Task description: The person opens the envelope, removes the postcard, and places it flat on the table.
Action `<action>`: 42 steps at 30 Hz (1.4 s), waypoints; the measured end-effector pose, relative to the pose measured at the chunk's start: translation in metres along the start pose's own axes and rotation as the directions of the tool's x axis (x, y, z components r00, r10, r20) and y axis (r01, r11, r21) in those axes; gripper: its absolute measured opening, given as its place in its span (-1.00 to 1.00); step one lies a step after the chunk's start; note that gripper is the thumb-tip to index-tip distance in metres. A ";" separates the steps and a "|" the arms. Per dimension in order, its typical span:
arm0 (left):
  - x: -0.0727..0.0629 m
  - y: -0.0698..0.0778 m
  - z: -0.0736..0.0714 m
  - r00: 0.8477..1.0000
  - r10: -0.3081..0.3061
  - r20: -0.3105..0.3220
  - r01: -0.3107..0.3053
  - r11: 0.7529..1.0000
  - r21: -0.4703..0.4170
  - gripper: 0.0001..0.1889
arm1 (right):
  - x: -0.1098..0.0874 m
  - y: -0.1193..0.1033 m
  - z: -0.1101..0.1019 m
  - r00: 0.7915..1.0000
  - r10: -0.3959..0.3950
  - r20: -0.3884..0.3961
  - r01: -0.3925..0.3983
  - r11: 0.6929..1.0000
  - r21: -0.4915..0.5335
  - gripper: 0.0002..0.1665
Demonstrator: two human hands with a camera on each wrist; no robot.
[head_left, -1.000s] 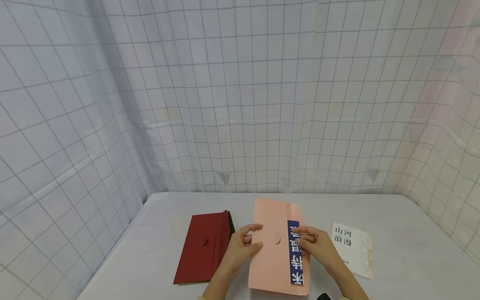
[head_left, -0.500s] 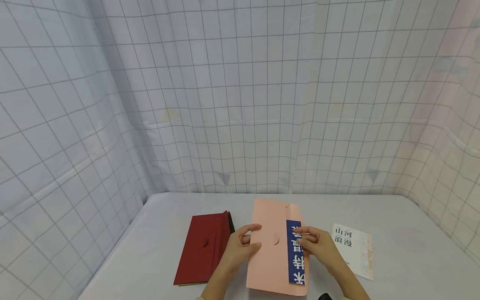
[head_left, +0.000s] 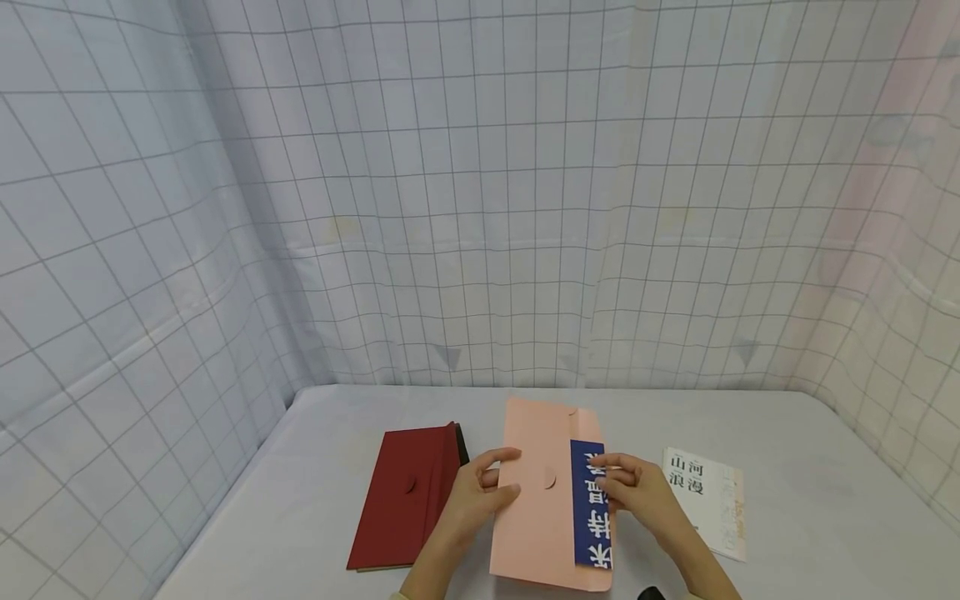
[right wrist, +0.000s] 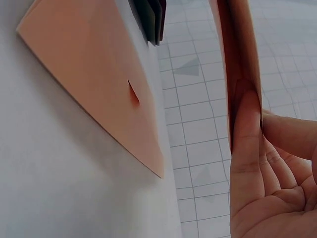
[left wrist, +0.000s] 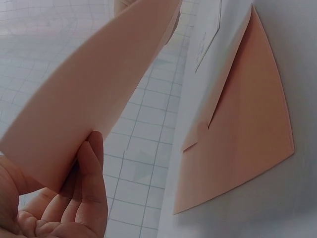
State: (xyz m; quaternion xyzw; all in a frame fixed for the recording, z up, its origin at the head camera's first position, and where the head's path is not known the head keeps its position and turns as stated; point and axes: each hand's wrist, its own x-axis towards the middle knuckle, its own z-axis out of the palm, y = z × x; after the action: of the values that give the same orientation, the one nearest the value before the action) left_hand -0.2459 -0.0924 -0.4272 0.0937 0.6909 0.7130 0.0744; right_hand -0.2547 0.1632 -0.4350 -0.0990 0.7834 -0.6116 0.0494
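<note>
The pink envelope (head_left: 528,521) was raised above the white table (head_left: 810,508), betw. both hands, w/ a blue card (head_left: 584,529) showing along its right side. The left hand (head_left: 476,493) pinched the left edge; the right hand (head_left: 637,492) held the blue card by thumb and fingers – how much flap also, I could not tell. I judged that a steady left pinch and the card parallel to the pocket edge would spare the paper. A red envelope (head_left: 401,500) lay left; a white booklet (head_left: 708,504), partly hidden by the right arm, lay right. Below was a pink piece w/ slit (right wrist: 84,84) – separate or not, unclear.
</note>
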 end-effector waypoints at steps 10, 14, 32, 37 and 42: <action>0.001 -0.001 -0.002 1.000 -0.002 0.003 0.002 1.000 -0.002 -0.48 | 0.001 0.001 -0.001 1.000 0.004 0.010 -0.004 1.000 0.012 -0.48; 0.001 -0.002 -0.002 1.000 -0.007 0.001 0.007 1.000 -0.003 -0.48 | 0.001 0.001 -0.001 1.000 -0.004 0.021 0.004 1.000 0.018 -0.47; 0.001 0.000 -0.005 1.000 0.005 0.018 -0.005 1.000 0.003 -0.46 | 0.001 0.000 -0.002 0.998 0.036 -0.053 -0.037 0.999 -0.015 -0.53; 0.001 0.000 -0.006 1.000 0.007 0.015 -0.007 1.000 0.007 -0.46 | 0.001 -0.001 -0.003 0.998 0.035 -0.050 -0.036 0.999 -0.016 -0.53; 0.001 0.000 -0.006 1.000 0.003 0.010 -0.003 1.000 0.009 -0.46 | 0.002 -0.001 -0.005 0.998 0.032 -0.047 -0.033 0.999 -0.013 -0.53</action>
State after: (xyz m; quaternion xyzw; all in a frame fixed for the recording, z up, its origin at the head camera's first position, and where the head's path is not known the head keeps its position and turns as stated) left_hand -0.2488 -0.0982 -0.4276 0.0986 0.6936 0.7095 0.0764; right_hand -0.2571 0.1672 -0.4328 -0.0722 0.7901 -0.6074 0.0403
